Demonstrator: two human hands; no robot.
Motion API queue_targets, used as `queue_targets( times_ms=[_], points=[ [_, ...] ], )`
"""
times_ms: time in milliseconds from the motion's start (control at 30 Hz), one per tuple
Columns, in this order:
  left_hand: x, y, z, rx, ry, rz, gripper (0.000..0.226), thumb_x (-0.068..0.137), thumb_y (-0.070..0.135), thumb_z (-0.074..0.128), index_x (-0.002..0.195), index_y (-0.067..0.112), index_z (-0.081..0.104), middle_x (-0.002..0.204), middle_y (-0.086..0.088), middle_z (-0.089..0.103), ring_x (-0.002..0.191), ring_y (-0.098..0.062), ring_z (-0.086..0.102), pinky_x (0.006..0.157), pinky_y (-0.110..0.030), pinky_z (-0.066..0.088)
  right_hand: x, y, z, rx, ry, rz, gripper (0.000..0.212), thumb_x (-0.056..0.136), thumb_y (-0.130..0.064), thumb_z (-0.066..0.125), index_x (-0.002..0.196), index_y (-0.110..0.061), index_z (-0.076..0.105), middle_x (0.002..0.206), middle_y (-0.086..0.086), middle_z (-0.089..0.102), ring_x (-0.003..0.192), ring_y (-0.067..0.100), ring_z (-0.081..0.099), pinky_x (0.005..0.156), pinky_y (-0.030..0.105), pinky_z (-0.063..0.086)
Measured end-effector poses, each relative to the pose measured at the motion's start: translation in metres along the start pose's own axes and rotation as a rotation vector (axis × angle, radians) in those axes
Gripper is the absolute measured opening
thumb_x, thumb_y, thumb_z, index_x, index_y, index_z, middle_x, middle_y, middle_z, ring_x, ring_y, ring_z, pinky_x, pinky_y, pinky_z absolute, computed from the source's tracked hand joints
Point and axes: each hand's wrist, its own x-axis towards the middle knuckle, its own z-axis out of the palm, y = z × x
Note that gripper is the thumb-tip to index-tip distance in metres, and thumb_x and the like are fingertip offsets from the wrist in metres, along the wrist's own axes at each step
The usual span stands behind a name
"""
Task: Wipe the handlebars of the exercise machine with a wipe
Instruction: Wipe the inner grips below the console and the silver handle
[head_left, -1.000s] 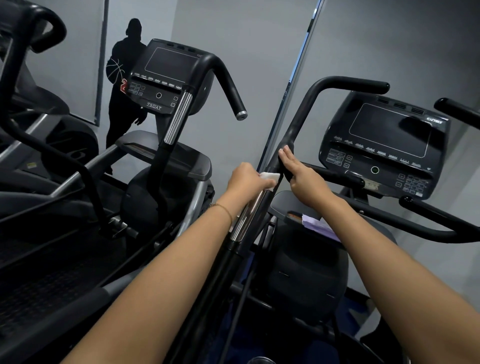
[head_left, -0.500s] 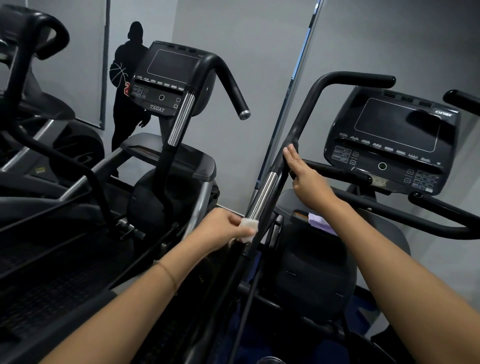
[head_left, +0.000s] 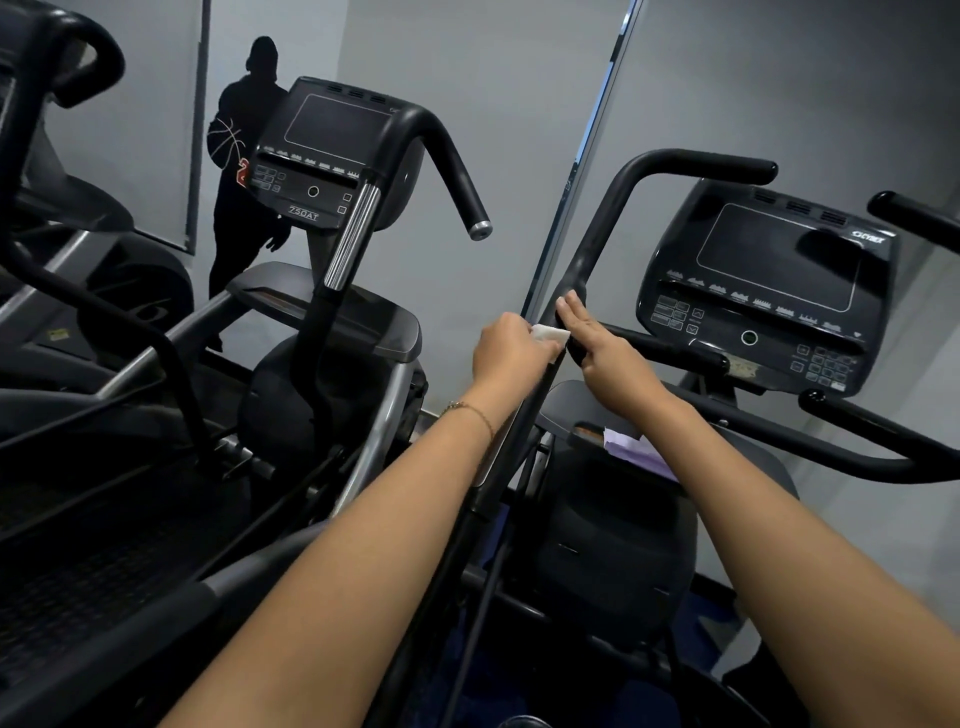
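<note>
The wipe is a small white sheet, soft and light, so it should fold easily around a tube. I judge it is best held bunched in the fingers, with a free part pressed on the bar. The left hand has its grip curled, pinching the wipe against the left side of the handlebar. The right hand lies on the same bar just beside it, its grip flat, with fingers straight and together. The handlebar looks stiff and smooth. Its long axis rises from near to far, then bends so its end points right.
</note>
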Motion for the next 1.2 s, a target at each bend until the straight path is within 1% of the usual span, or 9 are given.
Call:
queue_targets(
  times_ms=[167,267,367,500,633,733,867,1033,1200],
  points=[
    [0.004,-0.022,-0.017,-0.184,-0.209,-0.132,0.045,0.084,0.028,0.069,0.122,0.005,0.060,0.110,-0.008,0.066,0.098,-0.018,0.061,0.081,-0.023,0.048,0.000,0.000,-0.002,0.073,-0.021,-0.004,0.081,0.083,0.015,0.032,0.147,-0.033,0.020,0.153,-0.023,0.007,0.136,0.004,0.027,0.100,0.024,0.036],
    [0.011,-0.024,-0.019,-0.265,-0.278,-0.158,0.047,0.083,0.029,0.070,0.121,0.004,0.061,0.106,-0.010,0.067,0.096,-0.019,0.062,0.089,-0.029,0.052,-0.001,-0.001,0.000,0.125,-0.015,-0.001,0.083,0.081,0.017,0.031,0.147,-0.033,0.019,0.153,-0.024,0.005,0.134,-0.003,0.022,0.103,0.029,0.036],
    [0.031,-0.010,-0.012,-0.311,-0.227,-0.172,0.046,0.079,0.031,0.074,0.115,0.003,0.063,0.103,-0.011,0.067,0.092,-0.022,0.064,0.093,-0.039,0.052,0.001,0.001,-0.001,0.144,-0.034,0.010,0.084,0.081,0.016,0.030,0.146,-0.036,0.020,0.152,-0.027,0.006,0.137,-0.001,0.021,0.102,0.018,0.031],
    [0.042,-0.015,-0.015,-0.453,-0.353,-0.273,0.038,0.078,0.026,0.075,0.105,0.002,0.065,0.095,-0.006,0.070,0.079,-0.012,0.063,0.084,-0.027,0.055,0.003,0.003,-0.003,0.175,-0.059,0.012,0.081,0.083,0.016,0.030,0.145,-0.036,0.022,0.151,-0.027,0.009,0.139,0.004,0.020,0.099,0.008,0.020],
    [0.039,-0.032,-0.021,-0.604,-0.540,-0.315,0.023,0.082,0.026,0.069,0.094,0.008,0.064,0.075,0.003,0.066,0.069,-0.005,0.060,0.064,-0.016,0.051,0.005,0.006,-0.004,0.165,-0.046,-0.012,0.080,0.083,0.016,0.029,0.144,-0.035,0.025,0.149,-0.028,0.010,0.139,0.005,0.022,0.102,0.014,0.024],
    [0.047,-0.017,-0.020,-0.492,-0.473,-0.265,0.028,0.083,0.026,0.070,0.097,0.003,0.064,0.077,-0.001,0.061,0.062,-0.006,0.055,0.059,-0.014,0.053,0.006,0.008,-0.003,0.188,-0.040,-0.012,0.083,0.080,0.018,0.028,0.143,-0.036,0.028,0.145,-0.033,0.012,0.137,0.001,0.024,0.103,0.016,0.028],
    [0.044,-0.004,-0.021,-0.269,-0.376,-0.188,0.037,0.082,0.029,0.071,0.105,0.000,0.065,0.088,-0.008,0.065,0.065,-0.009,0.058,0.075,-0.020,0.054,0.008,0.014,-0.005,0.234,-0.062,-0.013,0.086,0.078,0.020,0.025,0.142,-0.038,0.029,0.149,-0.028,0.015,0.133,-0.007,0.019,0.094,0.000,0.021],
    [0.015,-0.021,-0.030,0.013,-0.352,-0.072,0.026,0.082,0.032,0.069,0.093,0.008,0.069,0.070,-0.002,0.059,0.059,-0.010,0.051,0.054,-0.012,0.045,0.007,0.017,-0.003,0.208,-0.062,-0.035,0.088,0.078,0.020,0.026,0.143,-0.039,0.026,0.145,-0.033,0.011,0.130,-0.012,0.016,0.095,-0.001,0.017],
    [-0.011,-0.057,-0.033,-0.006,-0.388,-0.103,0.029,0.076,0.038,0.074,0.085,0.010,0.074,0.072,-0.003,0.066,0.072,-0.016,0.059,0.079,-0.031,0.051,0.005,0.015,0.002,0.135,-0.029,-0.054,0.090,0.076,0.020,0.028,0.145,-0.038,0.022,0.151,-0.026,0.009,0.133,-0.007,0.015,0.104,0.009,0.016]
  ],
)
